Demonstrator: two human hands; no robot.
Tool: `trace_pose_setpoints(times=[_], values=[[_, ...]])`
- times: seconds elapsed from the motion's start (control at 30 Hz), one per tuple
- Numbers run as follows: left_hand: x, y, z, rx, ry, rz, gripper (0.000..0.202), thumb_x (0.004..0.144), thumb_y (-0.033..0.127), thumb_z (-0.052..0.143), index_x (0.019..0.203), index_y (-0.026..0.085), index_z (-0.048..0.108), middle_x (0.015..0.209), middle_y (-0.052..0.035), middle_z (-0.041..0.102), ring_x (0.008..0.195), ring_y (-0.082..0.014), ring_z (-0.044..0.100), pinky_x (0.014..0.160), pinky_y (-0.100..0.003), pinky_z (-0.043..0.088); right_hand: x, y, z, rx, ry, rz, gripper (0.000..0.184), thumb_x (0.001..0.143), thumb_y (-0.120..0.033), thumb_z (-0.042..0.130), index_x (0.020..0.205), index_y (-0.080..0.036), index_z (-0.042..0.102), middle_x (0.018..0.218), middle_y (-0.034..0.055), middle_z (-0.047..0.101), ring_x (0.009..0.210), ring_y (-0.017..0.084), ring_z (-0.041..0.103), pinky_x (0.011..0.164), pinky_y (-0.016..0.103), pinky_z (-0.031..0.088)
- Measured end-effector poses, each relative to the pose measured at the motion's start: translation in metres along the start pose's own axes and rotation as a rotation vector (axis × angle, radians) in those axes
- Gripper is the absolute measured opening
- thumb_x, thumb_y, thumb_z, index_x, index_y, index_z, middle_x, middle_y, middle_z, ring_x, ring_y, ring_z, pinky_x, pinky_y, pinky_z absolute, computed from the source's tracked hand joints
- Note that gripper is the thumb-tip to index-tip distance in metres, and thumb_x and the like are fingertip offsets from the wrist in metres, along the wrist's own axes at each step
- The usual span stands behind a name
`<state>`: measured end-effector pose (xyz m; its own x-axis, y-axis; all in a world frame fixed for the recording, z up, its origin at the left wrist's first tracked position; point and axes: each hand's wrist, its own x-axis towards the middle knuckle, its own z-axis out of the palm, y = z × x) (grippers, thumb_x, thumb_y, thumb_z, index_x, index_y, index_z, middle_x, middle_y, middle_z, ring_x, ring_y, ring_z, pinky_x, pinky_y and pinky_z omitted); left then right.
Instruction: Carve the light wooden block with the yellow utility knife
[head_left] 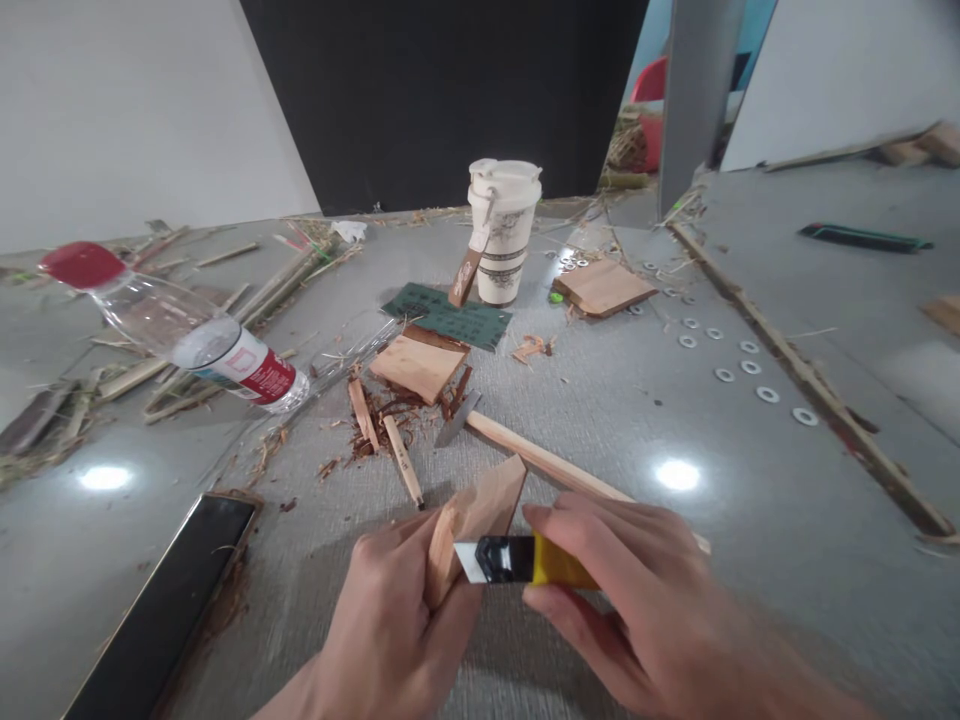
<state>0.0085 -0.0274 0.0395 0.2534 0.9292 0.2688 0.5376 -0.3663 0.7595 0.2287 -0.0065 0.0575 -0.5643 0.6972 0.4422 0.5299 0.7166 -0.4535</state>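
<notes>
Knife (517,560): yellow handle, black neck, silvery blade
Wooden block (487,500) behind the knife: pale tan, faintly grained
Phone (169,610), nine o'clock from the knife: glossy black, thin gold-toned edge
Bottle (217,345), ten o'clock: clear plastic, red cap, label mainly white and red
Wooden square (420,362), eleven o'clock: tan top, dark brown far edge
Shavings (390,402) beside that square: reddish brown
Cup (506,225), twelve o'clock: off-white, dark bands, grey-brown printed drawings
Cup's tag (466,276): brown, pale lettering
Sheet (450,313) by the cup: dark green, darker print
Wooden square (606,287), one o'clock: tan, streaked grain
Washers (759,395), two o'clock: silvery white
Tabletop (585,400): grey, fine woven-looking streaks
</notes>
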Motion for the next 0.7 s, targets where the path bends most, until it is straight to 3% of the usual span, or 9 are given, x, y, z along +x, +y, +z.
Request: trace_pose_setpoints(times=[0.2, 0.5, 0.7], values=[[-0.001, 0.001, 0.001, 0.010, 0.001, -0.004, 0.024, 0.094, 0.013, 0.052, 0.071, 0.019, 0.050, 0.061, 0.0036, 0.053, 0.051, -0.0080, 0.045, 0.049, -0.021, 0.033, 0.000, 0.001, 0.000, 0.026, 0.003, 0.008, 0.017, 0.112, -0.033, 0.049, 0.115, -0.019, 0.058, 0.081, -0.0025, 0.068, 0.068, 0.013, 0.067, 0.061, 0.027, 0.051], [-0.005, 0.000, 0.000, 0.005, -0.025, -0.015, 0.028, 0.102, 0.019, 0.050, 0.074, 0.020, 0.051, 0.060, 0.0042, 0.051, 0.049, -0.0084, 0.044, 0.047, -0.023, 0.033, 0.001, 0.006, -0.004, -0.154, 0.096, -0.034, 0.014, 0.109, -0.029, 0.056, 0.114, -0.018, 0.060, 0.085, 0.0010, 0.073, 0.069, 0.014, 0.068, 0.061, 0.027, 0.051], [-0.006, 0.006, 0.006, 0.090, 0.007, 0.048, 0.029, 0.098, 0.018, 0.052, 0.070, 0.021, 0.047, 0.062, 0.0027, 0.054, 0.051, -0.0100, 0.049, 0.051, -0.024, 0.037, -0.001, 0.040, -0.016, -0.443, 0.256, 0.249, 0.016, 0.106, -0.035, 0.063, 0.107, -0.019, 0.063, 0.075, -0.0021, 0.069, 0.057, 0.012, 0.063, 0.052, 0.025, 0.042]])
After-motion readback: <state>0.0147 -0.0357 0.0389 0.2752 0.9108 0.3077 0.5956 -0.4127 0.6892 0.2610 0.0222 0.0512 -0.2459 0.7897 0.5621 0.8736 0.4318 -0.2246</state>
